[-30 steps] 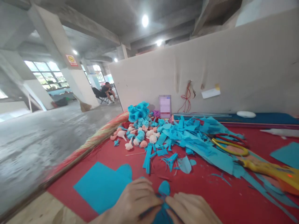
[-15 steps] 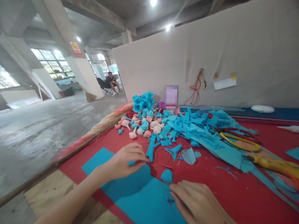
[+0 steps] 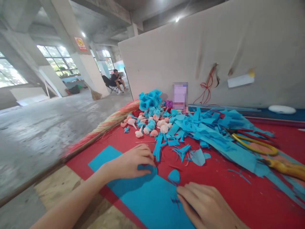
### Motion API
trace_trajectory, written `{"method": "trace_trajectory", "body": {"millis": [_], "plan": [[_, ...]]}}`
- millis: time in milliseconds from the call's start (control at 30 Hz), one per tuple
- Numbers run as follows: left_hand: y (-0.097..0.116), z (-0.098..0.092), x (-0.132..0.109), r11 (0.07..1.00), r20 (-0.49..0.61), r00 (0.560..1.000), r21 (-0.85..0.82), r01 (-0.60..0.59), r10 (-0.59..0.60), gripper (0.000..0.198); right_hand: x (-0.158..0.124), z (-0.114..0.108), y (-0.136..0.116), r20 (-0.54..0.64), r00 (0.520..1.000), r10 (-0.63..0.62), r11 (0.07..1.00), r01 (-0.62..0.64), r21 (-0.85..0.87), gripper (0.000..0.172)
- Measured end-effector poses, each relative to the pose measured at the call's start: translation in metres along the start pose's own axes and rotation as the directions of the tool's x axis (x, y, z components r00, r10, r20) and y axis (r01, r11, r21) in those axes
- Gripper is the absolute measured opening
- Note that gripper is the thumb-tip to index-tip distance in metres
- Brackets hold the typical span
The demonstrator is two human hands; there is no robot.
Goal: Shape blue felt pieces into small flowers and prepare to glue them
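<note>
My left hand (image 3: 134, 160) reaches over a large sheet of blue paper (image 3: 143, 197), its thumb apart from the curved fingers. Blue paper shows through that gap, and I see nothing held. Low on the right, my right hand (image 3: 202, 202) is closed, thumb and fingertips together at the sheet's right side. What it pinches, if anything, is hidden. Just beyond its fingertips lies a small rounded blue paper piece (image 3: 174, 176); whether they touch is unclear. Blue paper strips (image 3: 158, 148) lie beyond my left hand.
Blue paper flowers (image 3: 150, 100) and pink and white paper buds (image 3: 164, 128) are heaped at the back. Blue scraps (image 3: 209, 127), yellow-handled scissors (image 3: 254, 145) and a yellow-handled tool (image 3: 286, 168) lie right on the red tabletop (image 3: 226, 194). A person (image 3: 116, 79) sits far off.
The camera view has shifted slightly, so the scene sits further right. My left hand's thumb and fingers have spread wider. My right hand stays beside the rounded piece.
</note>
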State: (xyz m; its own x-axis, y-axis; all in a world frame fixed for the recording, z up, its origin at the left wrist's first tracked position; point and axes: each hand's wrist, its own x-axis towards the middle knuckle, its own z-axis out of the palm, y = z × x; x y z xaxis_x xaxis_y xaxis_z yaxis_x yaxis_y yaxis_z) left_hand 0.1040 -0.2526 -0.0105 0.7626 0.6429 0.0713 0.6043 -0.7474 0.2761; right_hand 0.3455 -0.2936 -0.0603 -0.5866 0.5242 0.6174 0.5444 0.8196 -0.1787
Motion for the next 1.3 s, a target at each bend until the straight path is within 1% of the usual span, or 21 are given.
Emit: {"method": "trace_trajectory", "body": {"millis": [100, 300, 467, 600, 700, 800, 900, 1033, 1100, 1300], "plan": [[-0.001, 0.002, -0.002, 1.0, 0.008, 1.0, -0.006, -0.001, 0.001, 0.017, 0.0, 0.001, 0.0, -0.006, 1.0, -0.008, 1.0, 0.008, -0.004, 0.049], [0.0, 0.003, -0.001, 1.0, 0.006, 1.0, -0.007, 0.02, -0.02, 0.024, 0.001, 0.0, 0.0, -0.007, 1.0, -0.015, 1.0, 0.015, -0.006, 0.049], [0.001, 0.002, -0.001, 1.0, -0.001, 1.0, -0.002, 0.02, -0.02, 0.022, 0.003, 0.0, 0.001, -0.016, 1.0, -0.017, 1.0, 0.017, -0.001, 0.052], [0.003, 0.003, -0.002, 1.0, -0.031, 1.0, -0.012, -0.002, 0.001, 0.02, 0.005, 0.001, 0.0, -0.038, 0.999, 0.002, 1.0, -0.002, -0.005, 0.057], [0.011, 0.009, 0.006, 1.0, -0.086, 0.996, -0.023, 0.002, -0.004, 0.02, 0.005, 0.001, -0.001, -0.035, 0.999, 0.006, 1.0, -0.006, 0.0, 0.058], [0.021, 0.018, 0.021, 1.0, -0.139, 0.99, -0.012, 0.025, -0.026, 0.025, 0.003, 0.001, 0.0, -0.017, 1.0, 0.009, 1.0, -0.009, 0.017, 0.058], [0.026, 0.027, 0.037, 1.0, -0.125, 0.992, 0.015, -0.02, 0.022, 0.027, 0.0, 0.001, 0.002, 0.01, 1.0, 0.008, 1.0, -0.008, 0.029, 0.053], [0.026, 0.034, 0.05, 0.996, -0.107, 0.99, 0.024, -0.09, 0.092, 0.017, -0.003, 0.001, 0.005, 0.052, 0.999, 0.015, 0.999, -0.016, 0.03, 0.045], [0.026, 0.034, 0.053, 0.995, -0.113, 0.989, 0.015, -0.099, 0.1, 0.012, -0.005, 0.0, 0.007, 0.072, 0.997, 0.017, 0.999, -0.019, 0.032, 0.041], [0.026, 0.033, 0.055, 0.996, -0.108, 0.991, -0.047, -0.082, 0.076, 0.01, -0.007, -0.001, 0.007, 0.096, 0.995, -0.003, 0.999, 0.0, 0.034, 0.036]]}}
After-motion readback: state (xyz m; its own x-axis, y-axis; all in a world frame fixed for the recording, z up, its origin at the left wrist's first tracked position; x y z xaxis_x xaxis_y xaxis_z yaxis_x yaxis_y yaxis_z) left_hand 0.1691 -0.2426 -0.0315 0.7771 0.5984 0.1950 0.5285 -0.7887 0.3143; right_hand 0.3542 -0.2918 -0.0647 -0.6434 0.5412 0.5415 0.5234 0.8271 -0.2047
